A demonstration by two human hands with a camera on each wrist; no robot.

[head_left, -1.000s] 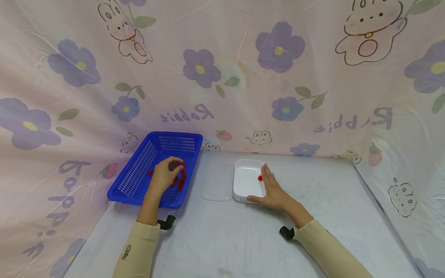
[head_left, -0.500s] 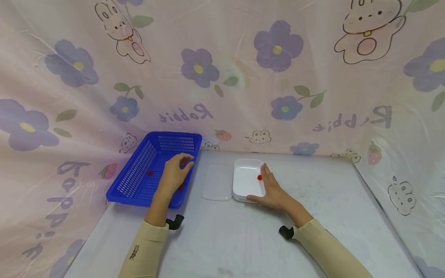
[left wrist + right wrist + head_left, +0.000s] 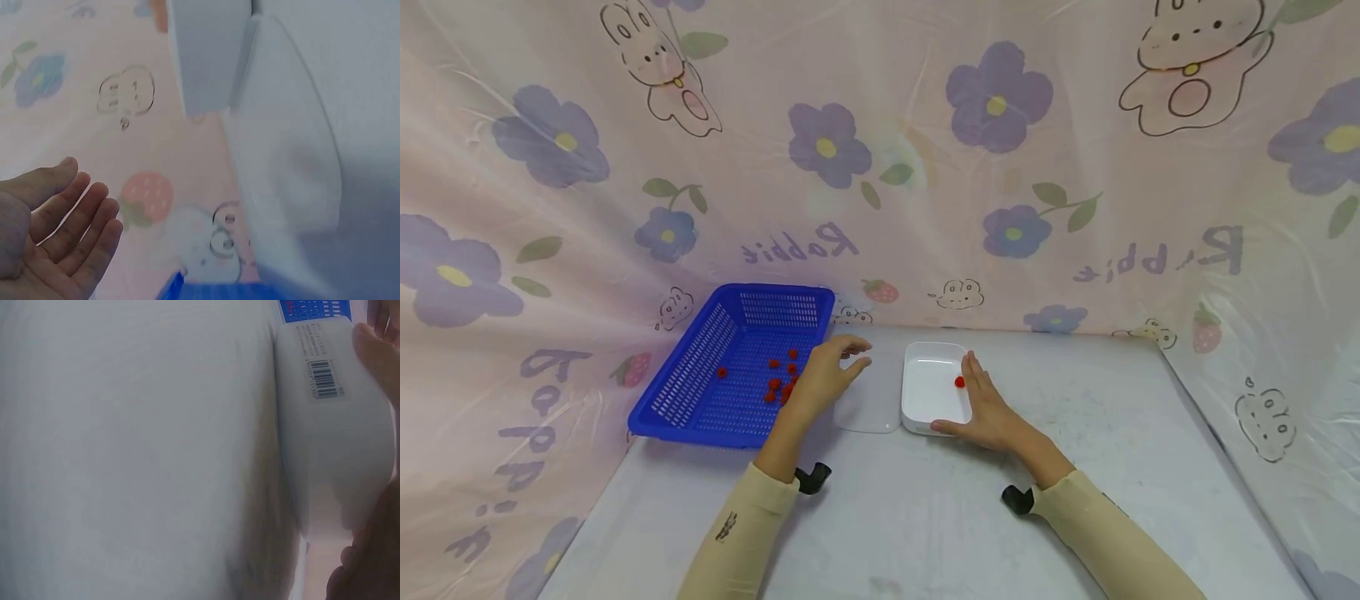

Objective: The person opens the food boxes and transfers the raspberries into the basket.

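Note:
My left hand (image 3: 831, 375) is in the air over the right rim of the blue basket (image 3: 692, 417) and the clear flat lid (image 3: 868, 414). Its fingers are loosely bent, with a gap to the thumb, and I see nothing between them. In the left wrist view the palm and fingers (image 3: 94, 228) also look bare. Against the white box (image 3: 928, 400) lies my right hand (image 3: 988, 412), straight fingers along the right side and thumb at the near side. A small round red piece (image 3: 959, 382) sits inside the box beside those fingers. Several small red pieces (image 3: 775, 383) lie in the basket.
A white cloth (image 3: 887, 525) covers the table. Behind it hangs a pink curtain (image 3: 910, 208) with rabbits and flowers, close to the basket's far end. The lid lies flat between basket and box, touching or nearly touching the box.
My left hand has moved right, from over the red pieces in the basket to above the lid's left part. My right hand and the white box have stayed in place.

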